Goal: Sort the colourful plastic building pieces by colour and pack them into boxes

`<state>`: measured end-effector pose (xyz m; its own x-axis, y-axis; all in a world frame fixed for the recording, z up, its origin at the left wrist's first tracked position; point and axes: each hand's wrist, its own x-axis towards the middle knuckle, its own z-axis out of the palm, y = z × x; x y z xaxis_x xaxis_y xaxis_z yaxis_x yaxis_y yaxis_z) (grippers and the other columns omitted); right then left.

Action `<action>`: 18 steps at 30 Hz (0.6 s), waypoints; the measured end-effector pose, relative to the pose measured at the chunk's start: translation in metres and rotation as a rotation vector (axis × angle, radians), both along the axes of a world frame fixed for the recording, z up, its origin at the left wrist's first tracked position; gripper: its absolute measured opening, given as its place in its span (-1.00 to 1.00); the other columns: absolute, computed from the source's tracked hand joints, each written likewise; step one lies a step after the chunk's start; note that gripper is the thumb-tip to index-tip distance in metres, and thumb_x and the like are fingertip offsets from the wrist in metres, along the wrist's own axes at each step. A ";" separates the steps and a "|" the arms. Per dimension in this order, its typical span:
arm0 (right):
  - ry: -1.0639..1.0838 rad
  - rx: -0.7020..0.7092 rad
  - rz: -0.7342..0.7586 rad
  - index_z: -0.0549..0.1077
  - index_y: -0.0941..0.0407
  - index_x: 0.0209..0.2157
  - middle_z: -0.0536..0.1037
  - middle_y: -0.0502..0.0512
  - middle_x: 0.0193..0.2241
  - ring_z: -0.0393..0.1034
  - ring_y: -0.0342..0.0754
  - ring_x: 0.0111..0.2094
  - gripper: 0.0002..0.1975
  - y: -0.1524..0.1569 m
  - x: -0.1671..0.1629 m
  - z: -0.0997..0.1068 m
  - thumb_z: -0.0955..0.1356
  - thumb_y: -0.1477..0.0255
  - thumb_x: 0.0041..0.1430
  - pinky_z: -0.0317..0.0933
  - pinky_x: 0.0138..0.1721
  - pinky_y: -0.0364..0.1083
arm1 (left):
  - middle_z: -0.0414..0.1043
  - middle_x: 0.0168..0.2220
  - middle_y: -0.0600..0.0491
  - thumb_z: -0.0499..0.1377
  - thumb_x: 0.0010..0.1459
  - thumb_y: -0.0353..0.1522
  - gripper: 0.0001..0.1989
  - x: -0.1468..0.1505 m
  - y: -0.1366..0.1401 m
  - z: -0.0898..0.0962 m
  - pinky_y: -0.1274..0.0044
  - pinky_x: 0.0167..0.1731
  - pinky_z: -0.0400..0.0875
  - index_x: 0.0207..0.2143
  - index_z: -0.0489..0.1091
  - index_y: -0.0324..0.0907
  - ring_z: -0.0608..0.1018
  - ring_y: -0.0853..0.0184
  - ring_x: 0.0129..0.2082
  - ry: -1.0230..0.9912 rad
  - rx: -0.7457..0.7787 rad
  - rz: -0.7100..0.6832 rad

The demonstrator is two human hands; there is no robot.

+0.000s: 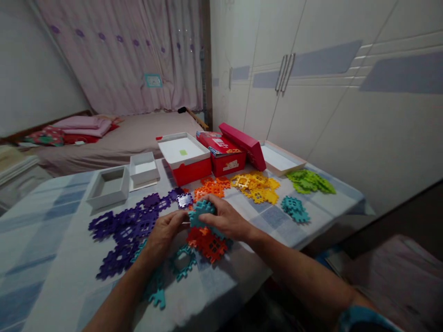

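Note:
My right hand (226,219) is closed around a few stacked teal interlocking tiles (196,213) with notched edges, thumb on top. At their left edge, the pinched fingers of my left hand (168,230) meet the same tiles. Just below the held tiles lie red-orange tiles (212,246), one with a window pattern. A teal ring-shaped tile (182,262) rests nearer me, and another teal piece (158,295) lies beside my left forearm. Purple tiles (126,230) spread out left of my left hand, partly hidden by it.
Beyond my hands are piles of orange tiles (211,186), yellow tiles (258,186), lime-green tiles (309,181) and teal tiles (294,209). Behind them stand red boxes (228,159), a white-lined box (192,173), a shallow tray (282,159) and small grey boxes (107,196). A checked cloth covers the table (51,240).

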<state>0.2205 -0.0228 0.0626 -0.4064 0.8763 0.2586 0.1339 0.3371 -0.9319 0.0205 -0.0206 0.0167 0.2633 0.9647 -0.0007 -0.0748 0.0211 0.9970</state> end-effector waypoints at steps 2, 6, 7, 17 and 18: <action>-0.057 0.094 -0.201 0.35 0.09 -0.19 0.38 -0.04 -0.34 0.26 -0.14 -0.33 -0.79 -0.010 0.023 0.008 0.33 0.41 0.09 0.19 -0.25 -0.14 | 0.55 -0.14 -0.09 0.12 0.16 -0.05 -0.56 -0.003 0.000 0.002 0.38 -0.12 0.44 -0.20 0.54 -0.23 0.57 0.20 -0.20 0.083 0.046 0.057; -0.128 0.337 -0.858 0.33 0.09 -0.13 0.39 0.06 -0.26 0.29 -0.04 -0.24 -0.74 -0.018 0.106 0.008 0.30 0.35 0.11 0.21 -0.12 -0.02 | 0.56 -0.19 -0.08 0.10 0.15 -0.02 -0.53 -0.007 -0.002 0.004 0.40 -0.17 0.45 -0.24 0.54 -0.22 0.57 0.22 -0.26 0.186 0.101 0.098; -0.176 0.433 -1.036 0.34 0.10 -0.14 0.39 0.09 -0.24 0.29 -0.01 -0.20 -0.73 -0.018 0.130 0.003 0.29 0.36 0.10 0.20 -0.08 0.03 | 0.56 -0.21 -0.07 0.10 0.15 -0.02 -0.53 -0.007 -0.002 0.004 0.40 -0.18 0.45 -0.25 0.54 -0.22 0.57 0.23 -0.27 0.193 0.106 0.099; -0.559 0.420 -1.234 0.42 0.14 -0.12 0.42 0.27 -0.14 0.26 0.13 0.00 -0.65 -0.019 0.238 -0.077 0.16 0.34 0.15 0.13 0.10 0.16 | 0.57 -0.25 -0.04 0.09 0.15 0.00 -0.51 -0.005 -0.004 0.002 0.44 -0.17 0.43 -0.21 0.52 -0.21 0.57 0.23 -0.26 0.265 0.063 0.063; -0.574 0.398 -1.212 0.41 0.14 -0.11 0.43 0.27 -0.13 0.27 0.13 0.00 -0.64 -0.020 0.236 -0.081 0.15 0.30 0.18 0.13 0.10 0.16 | 0.57 -0.25 -0.05 0.09 0.15 0.00 -0.51 -0.005 -0.004 0.002 0.44 -0.17 0.43 -0.20 0.52 -0.21 0.57 0.23 -0.26 0.267 0.055 0.061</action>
<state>0.4568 -0.0424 -0.0182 0.4089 0.6620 0.6281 0.8543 -0.0357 -0.5185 0.0153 -0.0247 0.0190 0.2018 0.9794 -0.0096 0.1912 -0.0298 0.9811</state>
